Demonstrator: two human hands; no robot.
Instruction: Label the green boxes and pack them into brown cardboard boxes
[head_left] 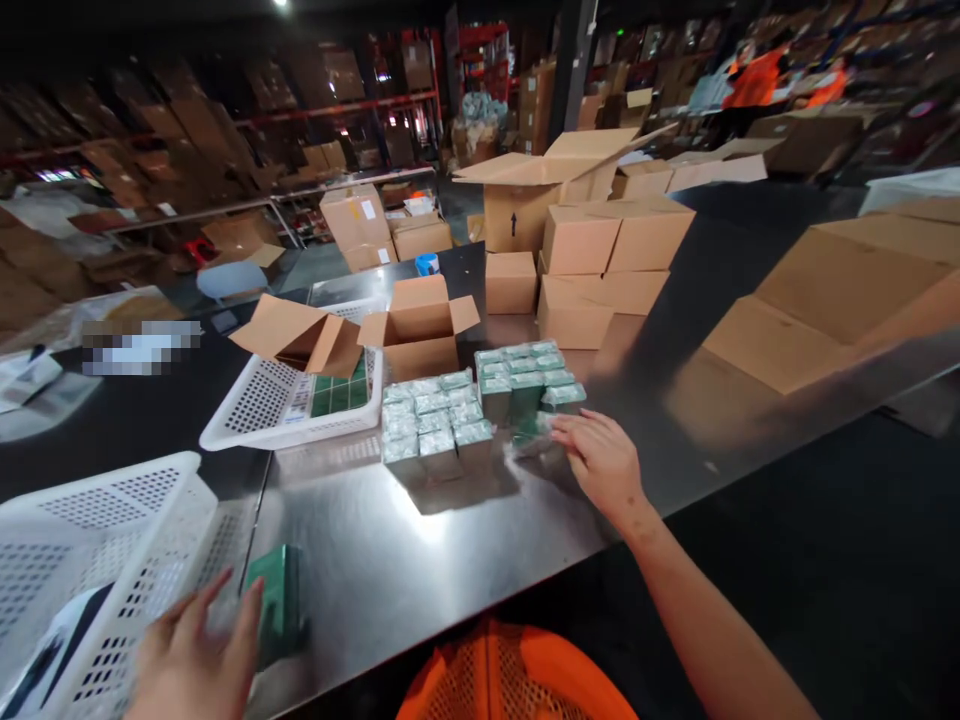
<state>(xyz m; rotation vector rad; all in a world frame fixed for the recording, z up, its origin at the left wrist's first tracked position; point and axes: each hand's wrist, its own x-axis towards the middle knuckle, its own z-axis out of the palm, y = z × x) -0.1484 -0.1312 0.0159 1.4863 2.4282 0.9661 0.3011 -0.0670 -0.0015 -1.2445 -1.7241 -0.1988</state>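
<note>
The right hand [604, 468] had its thumb and fingers drawn close at the near end of a film-wrapped green packet [527, 428], though I couldn't tell whether they were pinching it or only touching. That packet lay on the steel table [390, 590], just beside the right block of wrapped boxes [517, 370]. The left hand [196, 660], blurred, had its fingers spread beside a lone green box [281, 590] near the table's front edge; whether they touched it I couldn't make out.

Next to the right block stood a left block of wrapped boxes [435, 420], also in tidy rows. An open carton [420, 350] stood just behind them. To its left, a white basket [292, 437] held green boxes [341, 393] under a tilted carton [285, 330]. A nearer basket [150, 540] sat at the left hand's side.

Beyond, closed cartons [581, 240] were stacked beside a large open carton [517, 215], with more cartons [847, 280] at right. Far back, people in orange vests [757, 78] were near the shelving.
</note>
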